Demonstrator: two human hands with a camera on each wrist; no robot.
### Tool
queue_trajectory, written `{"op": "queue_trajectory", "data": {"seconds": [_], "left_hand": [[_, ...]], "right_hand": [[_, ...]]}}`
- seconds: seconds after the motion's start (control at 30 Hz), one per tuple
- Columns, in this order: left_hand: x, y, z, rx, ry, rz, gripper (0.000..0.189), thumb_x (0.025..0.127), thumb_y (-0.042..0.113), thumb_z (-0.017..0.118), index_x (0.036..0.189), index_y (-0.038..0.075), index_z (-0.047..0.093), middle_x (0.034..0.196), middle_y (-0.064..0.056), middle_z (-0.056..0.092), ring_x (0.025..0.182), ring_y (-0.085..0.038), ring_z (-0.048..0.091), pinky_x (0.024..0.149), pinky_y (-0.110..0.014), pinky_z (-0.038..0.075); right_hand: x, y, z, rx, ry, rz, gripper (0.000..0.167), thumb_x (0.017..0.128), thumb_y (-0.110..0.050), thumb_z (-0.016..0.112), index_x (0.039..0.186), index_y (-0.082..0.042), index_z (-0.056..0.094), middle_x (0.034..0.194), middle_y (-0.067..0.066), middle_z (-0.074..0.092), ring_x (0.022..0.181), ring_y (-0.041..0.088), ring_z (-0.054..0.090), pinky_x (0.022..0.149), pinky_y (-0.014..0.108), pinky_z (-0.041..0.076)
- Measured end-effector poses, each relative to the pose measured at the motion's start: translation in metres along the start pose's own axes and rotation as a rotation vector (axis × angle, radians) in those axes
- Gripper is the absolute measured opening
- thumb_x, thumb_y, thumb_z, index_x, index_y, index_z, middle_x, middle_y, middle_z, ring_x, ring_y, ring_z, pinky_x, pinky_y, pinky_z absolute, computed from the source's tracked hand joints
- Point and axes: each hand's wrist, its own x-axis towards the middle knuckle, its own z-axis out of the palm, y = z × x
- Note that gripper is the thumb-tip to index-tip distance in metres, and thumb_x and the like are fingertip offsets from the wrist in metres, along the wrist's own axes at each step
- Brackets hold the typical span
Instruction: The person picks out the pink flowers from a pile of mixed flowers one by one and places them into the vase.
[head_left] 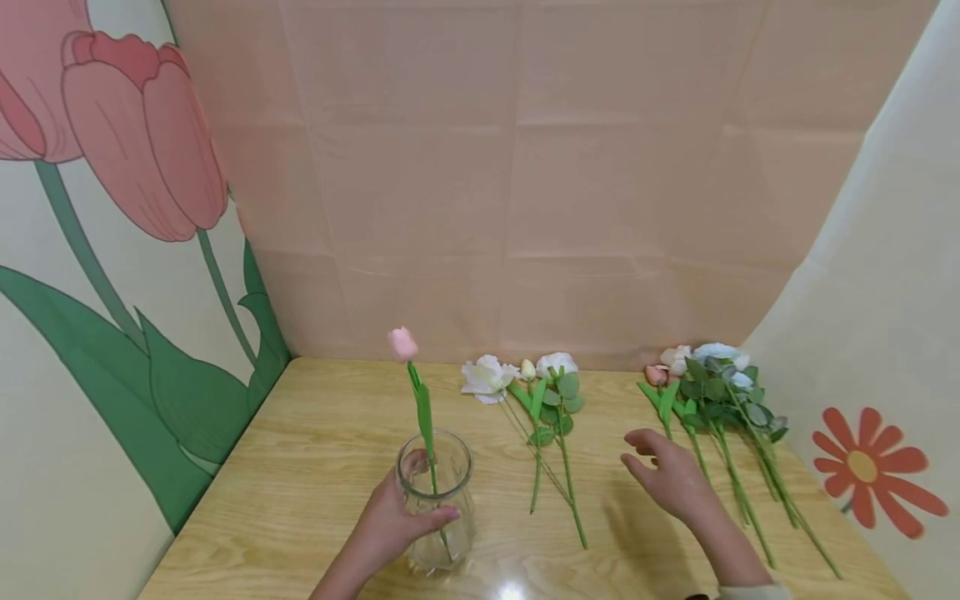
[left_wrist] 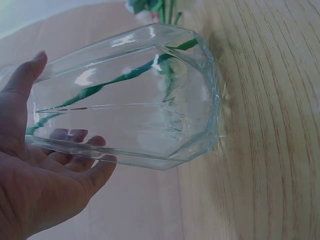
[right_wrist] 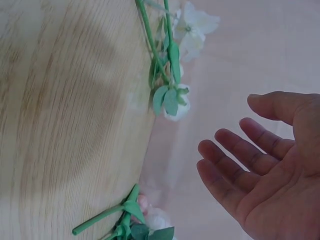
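Observation:
A clear glass vase (head_left: 450, 533) stands on the table, and my left hand (head_left: 397, 517) grips it near the rim, thumb on the near side and fingers round the far side. In the left wrist view the faceted vase (left_wrist: 125, 100) shows a green stem slanting inside it. That stem belongs to a pink tulip (head_left: 402, 344), which leans left above the rim. My right hand (head_left: 667, 475) hovers over the table beside the right-hand flowers, fingers relaxed. The right wrist view shows its palm (right_wrist: 280, 190) holding nothing.
Mid-table lie a white open flower (head_left: 489, 379), a pale tulip bud (head_left: 528, 370) and a white rose (head_left: 557, 363). At the right lies a bunch with pink tulips (head_left: 656, 376) and a pale blue flower (head_left: 716, 353). A pink backdrop (head_left: 510, 183) rises behind the table (head_left: 300, 467).

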Motion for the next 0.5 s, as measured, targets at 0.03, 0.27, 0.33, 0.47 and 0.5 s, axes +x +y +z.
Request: {"op": "queue_trajectory", "data": {"seconds": [0.03,0.27,0.33,0.47,0.5], "left_hand": [[0.000,0.000,0.000,0.000,0.000,0.002,0.090,0.074,0.050,0.087,0.146,0.014,0.047,0.146,-0.020,0.053,0.136,-0.053,0.042,0.099,-0.080,0.035],[0.001,-0.002,0.001,0.003,-0.001,0.011,0.088,0.075,0.049,0.087,0.145,0.014,0.047,0.145,-0.020,0.054,0.136,-0.053,0.043,0.099,-0.079,0.036],[0.001,-0.002,0.001,0.003,-0.001,0.009,0.088,0.075,0.049,0.087,0.145,0.014,0.047,0.145,-0.020,0.054,0.136,-0.053,0.043,0.099,-0.079,0.035],[0.000,-0.001,0.000,0.005,-0.003,0.003,0.089,0.075,0.050,0.087,0.146,0.014,0.047,0.146,-0.021,0.053,0.136,-0.053,0.043,0.099,-0.079,0.035],[0.000,-0.001,0.000,0.005,-0.003,0.002,0.089,0.075,0.050,0.087,0.146,0.013,0.047,0.146,-0.021,0.053,0.136,-0.053,0.042,0.099,-0.079,0.035]], "right_hand": [[-0.001,0.002,-0.001,0.000,0.004,0.003,0.029,0.094,-0.013,0.072,0.118,0.002,0.065,0.115,0.023,0.070,0.104,0.041,0.068,0.086,0.054,0.057],[-0.002,0.014,-0.009,-0.016,-0.027,0.044,0.033,0.097,-0.018,0.069,0.122,0.003,0.063,0.119,0.025,0.068,0.107,0.043,0.066,0.089,0.057,0.055],[-0.002,0.017,-0.011,-0.019,-0.026,0.046,0.033,0.097,-0.019,0.069,0.121,0.003,0.063,0.119,0.025,0.068,0.106,0.043,0.066,0.088,0.057,0.055],[-0.004,0.021,-0.014,-0.028,-0.003,0.049,0.032,0.096,-0.018,0.070,0.120,0.003,0.064,0.117,0.025,0.069,0.104,0.043,0.067,0.087,0.056,0.055],[-0.005,0.022,-0.014,-0.030,0.006,0.048,0.031,0.096,-0.017,0.070,0.119,0.003,0.064,0.116,0.025,0.069,0.104,0.043,0.067,0.086,0.056,0.055]]}}
